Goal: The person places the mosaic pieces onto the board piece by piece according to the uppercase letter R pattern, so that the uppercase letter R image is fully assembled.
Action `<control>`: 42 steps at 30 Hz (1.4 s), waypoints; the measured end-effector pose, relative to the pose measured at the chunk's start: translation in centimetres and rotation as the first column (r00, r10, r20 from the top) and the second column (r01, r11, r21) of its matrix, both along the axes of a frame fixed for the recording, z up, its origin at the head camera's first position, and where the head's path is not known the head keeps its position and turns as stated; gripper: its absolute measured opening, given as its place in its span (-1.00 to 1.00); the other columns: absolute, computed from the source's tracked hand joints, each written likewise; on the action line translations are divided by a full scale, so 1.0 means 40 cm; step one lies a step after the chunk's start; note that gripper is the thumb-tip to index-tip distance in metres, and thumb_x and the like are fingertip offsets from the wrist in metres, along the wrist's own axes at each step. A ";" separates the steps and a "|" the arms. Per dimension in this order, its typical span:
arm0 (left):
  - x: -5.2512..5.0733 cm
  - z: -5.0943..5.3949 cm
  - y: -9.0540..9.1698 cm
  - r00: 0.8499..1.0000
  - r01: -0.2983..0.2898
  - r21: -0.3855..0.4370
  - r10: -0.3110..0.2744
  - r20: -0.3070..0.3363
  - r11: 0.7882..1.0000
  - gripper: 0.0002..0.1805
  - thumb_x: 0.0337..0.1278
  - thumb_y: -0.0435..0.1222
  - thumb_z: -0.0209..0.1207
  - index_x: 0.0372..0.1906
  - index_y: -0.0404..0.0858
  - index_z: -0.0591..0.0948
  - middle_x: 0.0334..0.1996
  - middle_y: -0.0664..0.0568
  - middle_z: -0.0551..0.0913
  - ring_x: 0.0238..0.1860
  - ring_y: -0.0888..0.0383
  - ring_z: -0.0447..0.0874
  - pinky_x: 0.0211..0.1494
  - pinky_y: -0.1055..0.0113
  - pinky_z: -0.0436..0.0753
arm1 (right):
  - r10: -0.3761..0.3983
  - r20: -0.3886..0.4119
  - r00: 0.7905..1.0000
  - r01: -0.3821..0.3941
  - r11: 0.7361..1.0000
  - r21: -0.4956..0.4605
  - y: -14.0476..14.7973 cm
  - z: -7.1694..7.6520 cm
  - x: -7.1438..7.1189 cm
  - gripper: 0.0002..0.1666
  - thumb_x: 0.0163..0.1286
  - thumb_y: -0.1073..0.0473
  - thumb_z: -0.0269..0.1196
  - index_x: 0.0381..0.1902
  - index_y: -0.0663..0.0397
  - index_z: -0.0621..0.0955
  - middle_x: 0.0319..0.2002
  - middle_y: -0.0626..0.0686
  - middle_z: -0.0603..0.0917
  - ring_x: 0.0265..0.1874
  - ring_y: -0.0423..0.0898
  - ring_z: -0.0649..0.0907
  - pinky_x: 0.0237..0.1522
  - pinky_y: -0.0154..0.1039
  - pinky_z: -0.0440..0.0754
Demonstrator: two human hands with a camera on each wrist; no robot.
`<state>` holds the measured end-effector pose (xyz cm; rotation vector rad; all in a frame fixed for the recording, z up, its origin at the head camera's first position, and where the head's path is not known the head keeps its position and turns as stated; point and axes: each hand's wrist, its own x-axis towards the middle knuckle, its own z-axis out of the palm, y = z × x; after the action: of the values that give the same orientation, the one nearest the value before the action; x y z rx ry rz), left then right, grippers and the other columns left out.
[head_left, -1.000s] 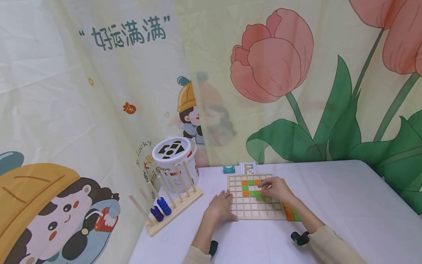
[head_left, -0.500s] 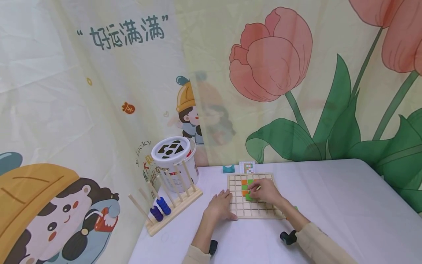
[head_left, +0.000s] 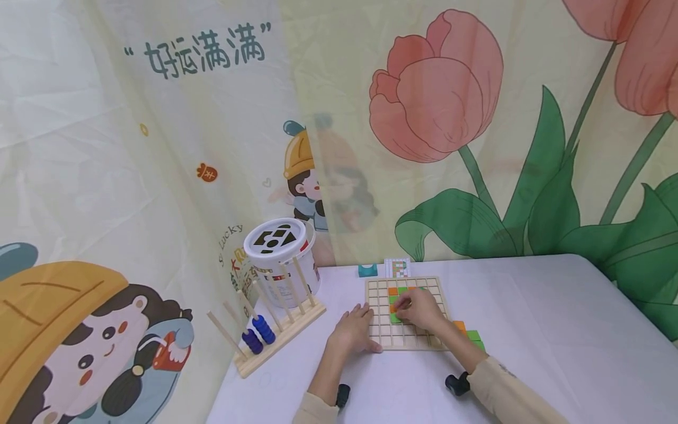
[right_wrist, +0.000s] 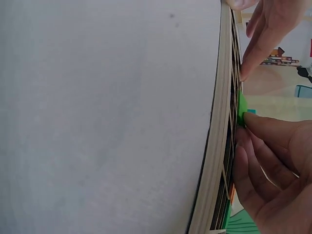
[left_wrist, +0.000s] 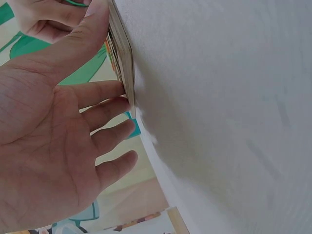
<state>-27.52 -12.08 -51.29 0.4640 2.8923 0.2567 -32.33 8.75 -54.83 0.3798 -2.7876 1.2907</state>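
A wooden grid board (head_left: 382,336) lies on the table, with orange and green square tiles in some cells. My left hand (head_left: 352,331) rests at its left edge, fingers spread; the left wrist view shows the thumb and fingertips of that hand (left_wrist: 63,126) touching the board's side. Over the tiles, my right hand (head_left: 422,309) has its thumb and fingers on a green tile (head_left: 394,318) in the lower left of the pattern. In the right wrist view, the right hand (right_wrist: 273,163) pinches that green tile (right_wrist: 242,106) at the board's surface.
Orange and green tiles (head_left: 473,335) lie right of the board. Behind it are a patterned card (head_left: 397,268) and a teal block (head_left: 368,270). To the left stand a wooden peg rack (head_left: 286,340) with blue and purple beads and a white lidded bucket (head_left: 281,265).
My right hand has moved left across the board with the green tile, which now sits at the pattern's lower left. The left hand has stayed at the board's edge.
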 end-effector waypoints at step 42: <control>-0.005 -0.017 0.004 1.000 -0.001 0.016 0.001 -0.018 1.000 0.05 -0.12 0.05 0.61 0.48 -0.30 0.45 0.57 -0.11 0.34 0.60 -0.08 0.21 0.61 -0.03 0.27 | -0.070 0.085 0.994 0.064 0.996 0.063 0.230 0.086 0.084 -0.81 0.38 0.27 0.40 -0.06 0.17 0.77 -0.28 -0.03 0.74 -0.23 -0.05 0.69 -0.21 -0.17 0.76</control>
<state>-27.74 -11.91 -51.97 0.4701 2.9097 0.2771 -28.96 17.95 -51.41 0.2357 -2.8894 1.2401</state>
